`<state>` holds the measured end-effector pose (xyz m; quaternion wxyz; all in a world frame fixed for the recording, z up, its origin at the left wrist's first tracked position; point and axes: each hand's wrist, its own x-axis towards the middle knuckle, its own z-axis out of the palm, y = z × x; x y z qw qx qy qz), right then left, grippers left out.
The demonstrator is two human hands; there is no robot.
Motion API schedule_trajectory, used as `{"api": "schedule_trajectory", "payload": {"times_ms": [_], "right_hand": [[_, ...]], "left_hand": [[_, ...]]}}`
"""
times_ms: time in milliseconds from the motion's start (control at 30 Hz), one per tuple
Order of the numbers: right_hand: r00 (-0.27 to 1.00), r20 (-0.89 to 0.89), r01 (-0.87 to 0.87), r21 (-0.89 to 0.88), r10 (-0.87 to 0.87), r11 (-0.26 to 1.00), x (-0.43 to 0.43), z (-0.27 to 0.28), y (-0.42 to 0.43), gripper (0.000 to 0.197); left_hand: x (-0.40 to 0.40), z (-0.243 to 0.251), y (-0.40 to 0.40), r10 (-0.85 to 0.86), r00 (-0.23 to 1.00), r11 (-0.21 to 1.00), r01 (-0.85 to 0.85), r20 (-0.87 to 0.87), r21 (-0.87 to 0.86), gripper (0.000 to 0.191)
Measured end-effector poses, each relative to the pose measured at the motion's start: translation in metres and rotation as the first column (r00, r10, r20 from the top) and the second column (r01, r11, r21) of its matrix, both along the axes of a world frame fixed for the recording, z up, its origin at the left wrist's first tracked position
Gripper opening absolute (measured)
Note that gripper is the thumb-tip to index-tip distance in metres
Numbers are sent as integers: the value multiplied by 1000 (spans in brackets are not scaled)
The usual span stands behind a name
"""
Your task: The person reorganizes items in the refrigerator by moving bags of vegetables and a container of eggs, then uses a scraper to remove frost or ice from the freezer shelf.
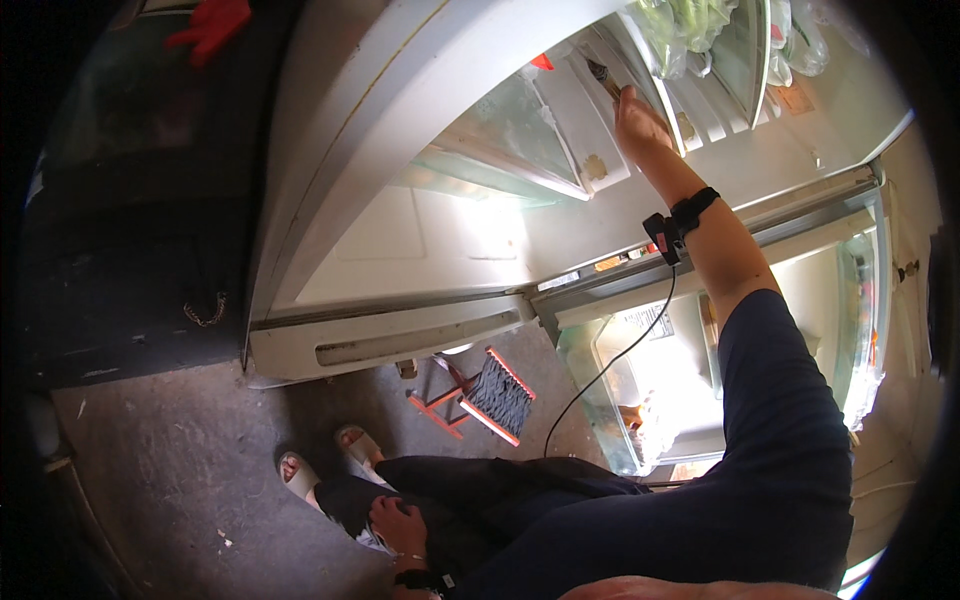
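Note:
My right hand (639, 124) reaches deep into an open refrigerator (431, 232), at the ribbed inner wall beside the shelf edges. Its fingers close on a small brown item with a dark end (598, 71), which looks like a brush. A brown stain (595, 166) marks the ribbed wall nearby. Above the hand, green vegetables in clear plastic bags (679, 34) rest on a shelf. My left hand (399, 523) lies on my dark trouser leg near the knee, with whitish cloth beside it. The fingers are partly hidden, so I cannot see whether they hold anything.
The refrigerator door (682, 360), fitted with clear bins, stands open at right. A red-framed folding stool (499, 397) with a black woven seat is on the concrete floor (187, 480). A black cabinet (142, 262) adjoins at left, with a red glove (217, 30) there. A cable (611, 360) hangs from my right wrist.

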<state>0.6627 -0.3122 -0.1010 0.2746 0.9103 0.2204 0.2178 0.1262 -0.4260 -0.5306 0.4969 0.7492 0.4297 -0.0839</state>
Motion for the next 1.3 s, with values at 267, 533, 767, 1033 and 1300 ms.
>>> {"api": "schedule_trajectory", "payload": {"times_ms": [267, 533, 767, 1033, 1300], "right_hand": [[978, 27, 205, 9, -205, 979, -9, -3, 6, 27], [953, 57, 300, -87, -296, 950, -1, -9, 3, 32], [956, 65, 293, -109, -287, 950, 6, 1, 4, 32], [993, -27, 116, -3, -116, 993, -21, -3, 26, 29], [982, -21, 188, 12, -187, 982, -18, -4, 21, 33]], "left_hand": [[-1, 0, -2, -8, 1000, 1000, 8, 26, 14, 19], [-3, -8, -4, 2, 998, 1000, -3, 57, 23, 16], [1, -11, -4, 28, 995, 997, -36, 99, 74, 16], [-4, -5, -1, 27, 999, 999, -28, 32, 22, 19], [-5, -11, -4, 40, 998, 999, -41, 48, 23, 19]]}}
